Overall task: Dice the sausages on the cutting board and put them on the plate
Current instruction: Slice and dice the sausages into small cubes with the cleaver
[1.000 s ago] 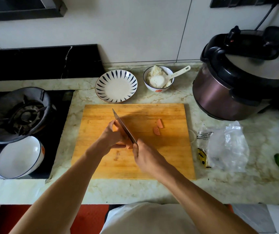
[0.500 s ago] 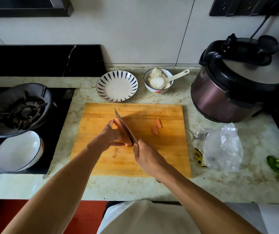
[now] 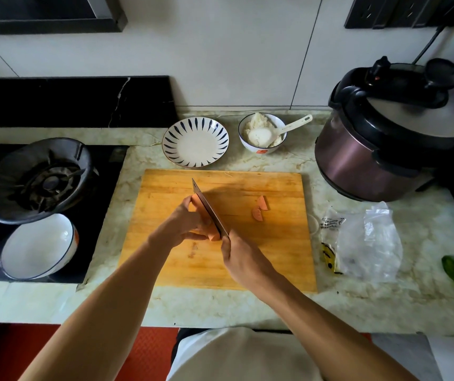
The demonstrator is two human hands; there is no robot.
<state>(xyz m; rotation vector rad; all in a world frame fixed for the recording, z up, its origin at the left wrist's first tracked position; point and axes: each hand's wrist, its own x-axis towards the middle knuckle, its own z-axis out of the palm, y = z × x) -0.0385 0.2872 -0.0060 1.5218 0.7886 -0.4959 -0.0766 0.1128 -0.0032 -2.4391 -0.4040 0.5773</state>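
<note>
Your marble desk [image 3: 426,303] carries one cutting board [image 3: 275,257], one plate [image 3: 195,141], two bowls and one cooker [image 3: 379,149]. Your left hand [image 3: 184,226] pins the sausage [image 3: 214,235]; your right hand [image 3: 243,259] grips the knife [image 3: 206,207], two slices [image 3: 260,208] beside.

head-worn wide view, looking steeply down, close over counter [image 3: 248,306]
</note>
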